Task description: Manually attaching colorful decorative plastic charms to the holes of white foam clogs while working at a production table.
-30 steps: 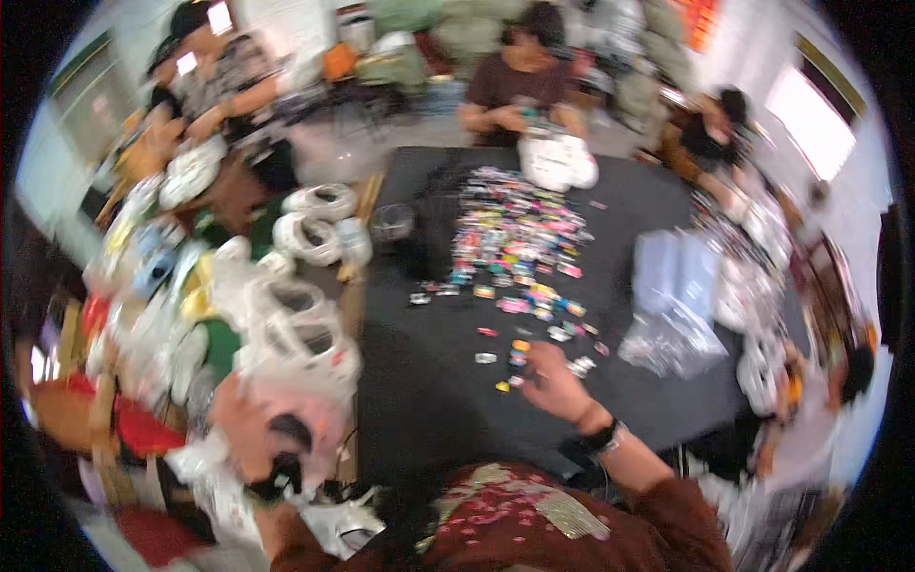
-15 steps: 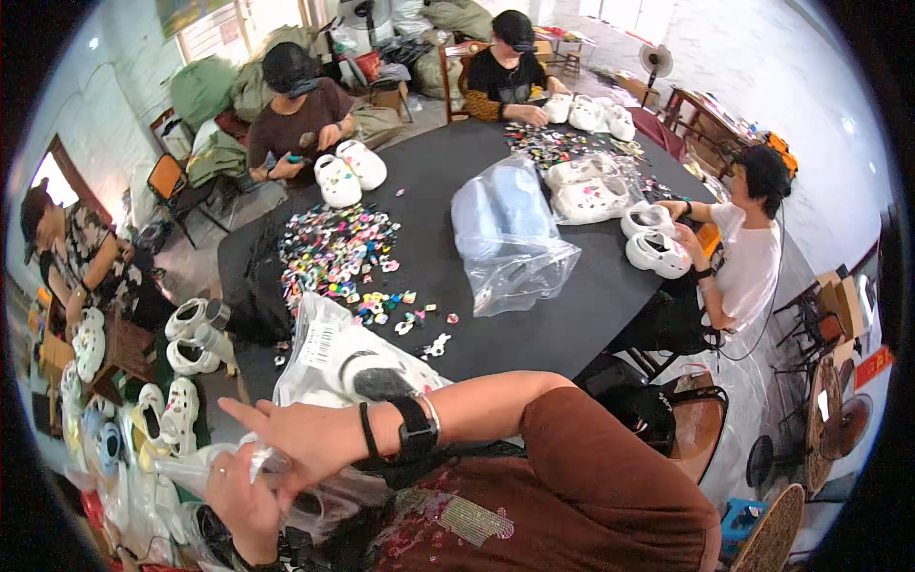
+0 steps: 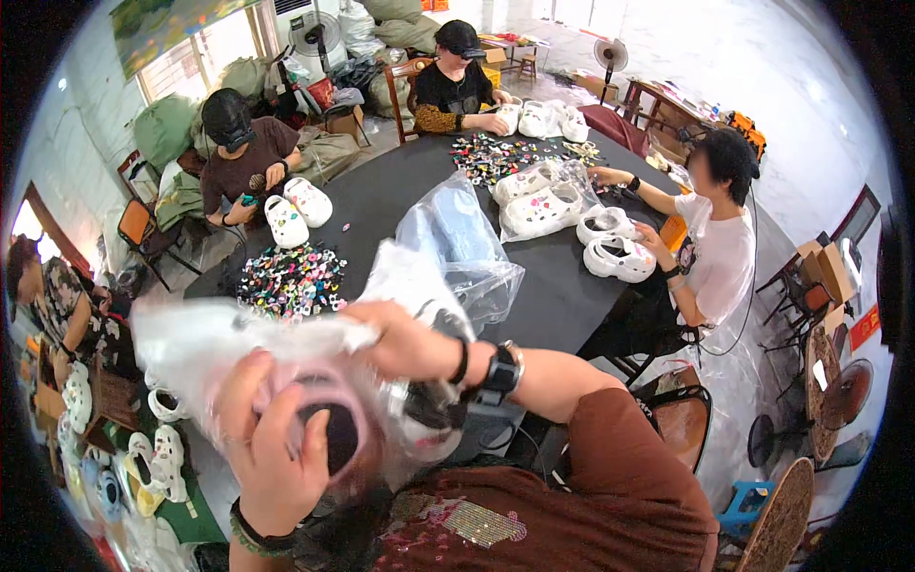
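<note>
- Head view: we see our left hand [image 3: 272, 443] low and near, its grip wrapped around a clear plastic bag [image 3: 238, 348] with a pink clog [image 3: 329, 419] inside it.
- Our right hand [image 3: 405, 338] reaches across from the right and is closed on the top of the same bag, pinching the crumpled film just above the clog.
- A dark watch [image 3: 500, 372] sits on the right wrist; a beaded bracelet [image 3: 253, 539] circles the left wrist.
- The bag and clog are held up close to us, above the near edge of the round black counter [image 3: 381, 205].
- Further out on the counter lies another clear bag [image 3: 457, 243], bluish inside, just beyond our right hand.
- To the far left of it a heap of small coloured charms [image 3: 291, 281] is spread, with two white clogs [image 3: 295, 210] beyond it.
- A second pile of charms [image 3: 496, 153] lies at the far side, and more white clogs [image 3: 543, 200] sit to its right.
- Three other people sit around the counter, and a fourth sits off at the left, away from it.
- At the near left, more clogs [image 3: 152, 462] lie down on the floor.
</note>
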{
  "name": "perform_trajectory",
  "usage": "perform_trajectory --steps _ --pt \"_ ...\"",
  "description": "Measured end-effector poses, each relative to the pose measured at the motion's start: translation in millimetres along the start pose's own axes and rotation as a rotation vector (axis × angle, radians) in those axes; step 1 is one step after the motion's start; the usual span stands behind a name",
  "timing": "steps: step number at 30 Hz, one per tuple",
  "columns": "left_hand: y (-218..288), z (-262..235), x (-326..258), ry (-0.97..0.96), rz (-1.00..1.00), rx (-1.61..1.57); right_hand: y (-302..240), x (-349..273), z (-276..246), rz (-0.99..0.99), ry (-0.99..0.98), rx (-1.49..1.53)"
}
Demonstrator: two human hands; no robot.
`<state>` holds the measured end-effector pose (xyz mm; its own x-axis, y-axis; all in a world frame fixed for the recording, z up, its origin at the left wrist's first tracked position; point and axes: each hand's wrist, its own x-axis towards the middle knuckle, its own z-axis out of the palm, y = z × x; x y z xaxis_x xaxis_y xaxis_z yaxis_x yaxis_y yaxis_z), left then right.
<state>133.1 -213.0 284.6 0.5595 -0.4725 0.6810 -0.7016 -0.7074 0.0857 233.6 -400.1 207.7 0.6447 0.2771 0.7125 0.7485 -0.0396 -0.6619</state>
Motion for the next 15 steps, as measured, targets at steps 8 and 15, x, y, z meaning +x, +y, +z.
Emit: perform_trajectory --steps 8,15 --pt "-52.3 1.2 -49.3 0.052 -0.285 0.221 34.3 41.4 -173.0 0.500 0.582 -0.051" --pt "-81.5 9.8 -96.9 0.014 -0.548 0.229 186.7 52.0 -352.5 0.114 0.696 -0.515"
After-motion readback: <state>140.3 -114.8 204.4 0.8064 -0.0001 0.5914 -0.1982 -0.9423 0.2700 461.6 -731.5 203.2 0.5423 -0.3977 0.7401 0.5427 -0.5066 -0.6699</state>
